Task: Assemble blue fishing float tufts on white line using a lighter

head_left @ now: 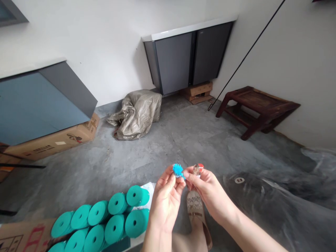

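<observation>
Head view: a seated person holds both hands together above a grey concrete floor [183,140]. The left hand [165,201] pinches a small blue spiky piece [178,170] at its fingertips, thumb and forefinger closed on it. The right hand [207,190] meets it from the other side, forefinger touching the piece, while its other fingers grip a small clear item with a red tip [198,168]; what that item is cannot be told. The spiky piece sits between the two hands, above a foot in a beige shoe [195,210]. To the lower left, stacks of teal discs [105,220] lie on their sides in rows, beside a cardboard box [18,236]. A crumpled tan sack [136,113] rests against the far wall, near a dark grey cabinet [183,59] standing on a wood pallet [198,92]. A dark wooden bench [258,108] stands at right, and black plastic sheeting [275,206] covers the floor beside the right arm.
</observation>
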